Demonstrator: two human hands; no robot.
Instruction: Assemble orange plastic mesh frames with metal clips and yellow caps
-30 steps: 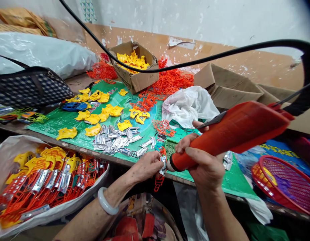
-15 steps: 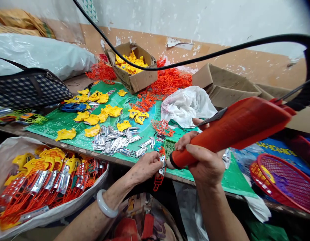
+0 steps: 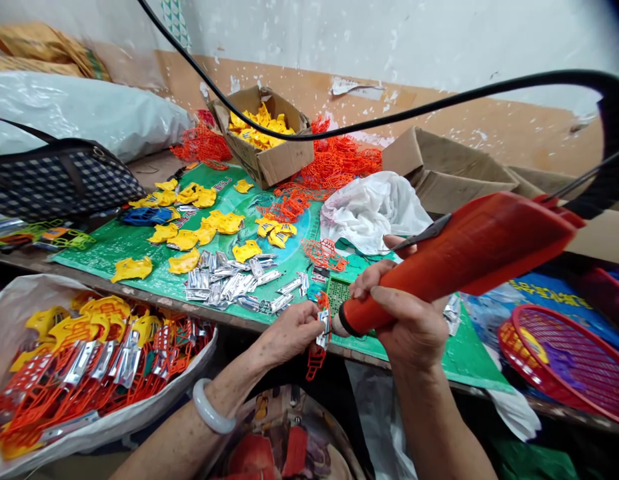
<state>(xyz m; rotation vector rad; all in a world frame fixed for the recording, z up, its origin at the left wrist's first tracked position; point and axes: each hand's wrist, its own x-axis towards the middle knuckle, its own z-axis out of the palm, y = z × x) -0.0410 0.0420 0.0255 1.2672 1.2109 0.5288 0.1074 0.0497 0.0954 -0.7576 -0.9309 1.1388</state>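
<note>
My left hand (image 3: 300,325) pinches an orange plastic frame (image 3: 317,363) with a silver plate (image 3: 323,328) on it, just off the table's front edge. My right hand (image 3: 407,320) is wrapped round a red-covered electric screwdriver (image 3: 439,267), its nose pointing left at the plate. The thin bit reaches the plate's right side; whether it touches a screw is too small to tell. One finger lies by the grey lever (image 3: 424,233) on top of the tool. Behind the nose, a green mesh tray (image 3: 338,290) is partly hidden by the tool.
Silver plates (image 3: 229,283) and yellow shells (image 3: 194,233) lie on the green mat (image 3: 114,237). A carton (image 3: 287,163) holds more shells, near orange frames (image 3: 344,163). A white sack (image 3: 204,357) of assembled pieces stands left, a red basket (image 3: 564,347) right. A black cable (image 3: 419,110) arches overhead.
Both hands keep almost the same pose, with the screwdriver's nose still by the silver plate. The tool's rear end has shifted slightly, and the view has moved a little.
</note>
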